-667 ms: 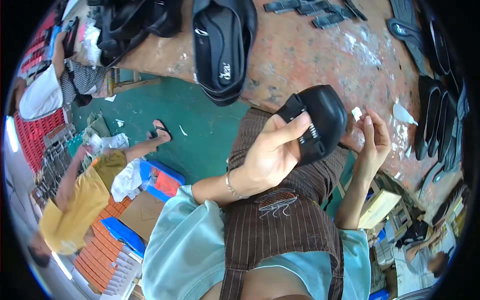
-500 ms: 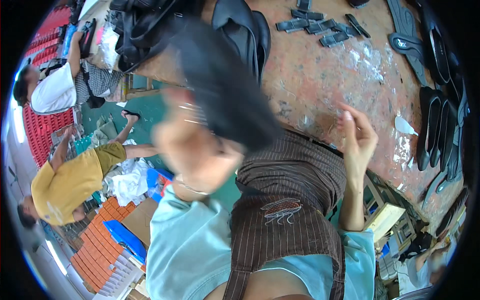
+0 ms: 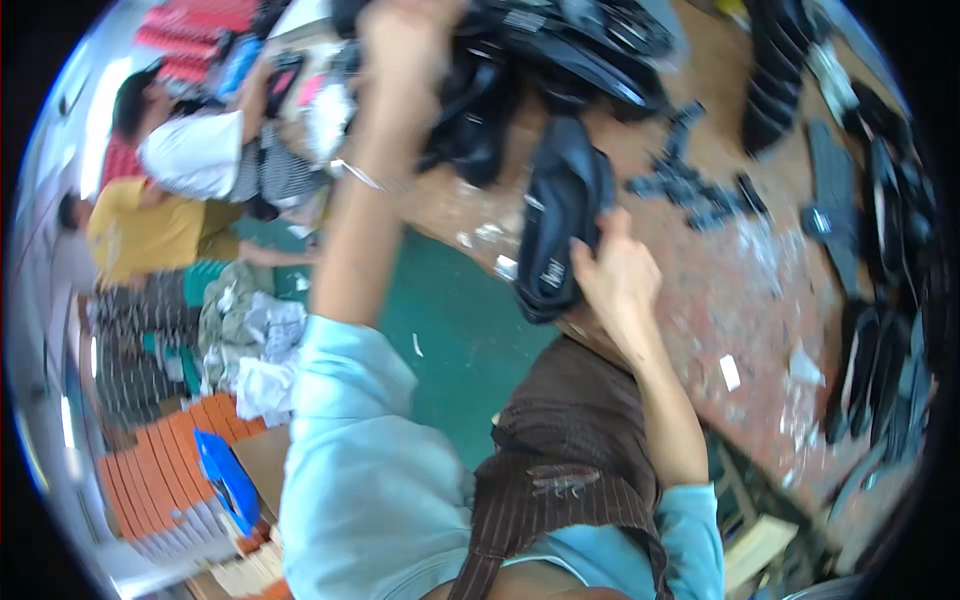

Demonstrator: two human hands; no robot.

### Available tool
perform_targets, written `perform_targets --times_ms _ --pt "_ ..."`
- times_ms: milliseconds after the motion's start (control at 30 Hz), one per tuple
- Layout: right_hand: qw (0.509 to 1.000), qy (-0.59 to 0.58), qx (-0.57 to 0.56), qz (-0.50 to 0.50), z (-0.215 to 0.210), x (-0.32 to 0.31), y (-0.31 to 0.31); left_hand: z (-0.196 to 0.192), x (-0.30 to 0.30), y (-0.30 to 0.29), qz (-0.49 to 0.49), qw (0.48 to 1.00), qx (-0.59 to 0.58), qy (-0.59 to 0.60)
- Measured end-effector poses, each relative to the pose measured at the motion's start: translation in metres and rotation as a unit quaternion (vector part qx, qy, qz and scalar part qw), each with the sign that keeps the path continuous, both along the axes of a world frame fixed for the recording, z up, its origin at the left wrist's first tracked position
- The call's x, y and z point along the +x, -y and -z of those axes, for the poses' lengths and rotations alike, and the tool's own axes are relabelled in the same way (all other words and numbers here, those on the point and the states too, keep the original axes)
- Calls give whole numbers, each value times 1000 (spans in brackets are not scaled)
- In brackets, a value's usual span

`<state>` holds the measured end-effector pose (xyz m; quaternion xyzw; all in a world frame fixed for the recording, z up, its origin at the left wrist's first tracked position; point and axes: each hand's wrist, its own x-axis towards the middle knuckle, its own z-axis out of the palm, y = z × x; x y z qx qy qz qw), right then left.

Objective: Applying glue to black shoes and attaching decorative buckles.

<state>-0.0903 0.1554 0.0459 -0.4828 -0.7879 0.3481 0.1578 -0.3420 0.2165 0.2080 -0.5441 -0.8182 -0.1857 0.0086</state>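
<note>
A pair of black flat shoes (image 3: 562, 215) lies at the near edge of the worktable. My right hand (image 3: 625, 278) is at the right side of the nearer shoe, its thumb over the rim and its fingers along the outer side. My left arm stretches far forward to the upper left. My left hand (image 3: 408, 35) is smeared by motion beside a heap of black shoes (image 3: 480, 120), and its fingers cannot be made out. Black bow-shaped pieces (image 3: 690, 185) lie in a cluster to the right of the pair.
Black shoes (image 3: 855, 365) and dark insoles (image 3: 832, 195) line the table's right side. A small white piece (image 3: 730, 373) lies on the worktop (image 3: 690, 310). Two people, in a yellow shirt (image 3: 145, 235) and a white shirt (image 3: 195, 155), are at the left, near stacked orange boxes (image 3: 165, 465).
My left hand, which held a blurred black item before me, has swung forward to the upper left. My right hand has moved from above the table onto the shoe. The view has shifted.
</note>
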Motion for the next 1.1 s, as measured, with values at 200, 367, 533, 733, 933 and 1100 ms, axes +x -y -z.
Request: perform_targets --times_ms 200,367,533,733,933,1100 --pt "980 -194 -32 23 16 8 11 131 90 106 -90 970 114 193" --pt "903 -412 -56 109 9 27 17 182 117 124 -7 970 -31 239" --pt "920 -335 -28 200 0 113 30 162 148 131 43 936 16 348" --pt "967 -98 -111 205 23 211 74 183 214 141 90 938 23 334" --pt "964 -132 -130 193 28 188 69 159 218 149 59 959 -89 263" --pt "882 -199 9 427 15 230 73 121 247 160 234 907 15 350"
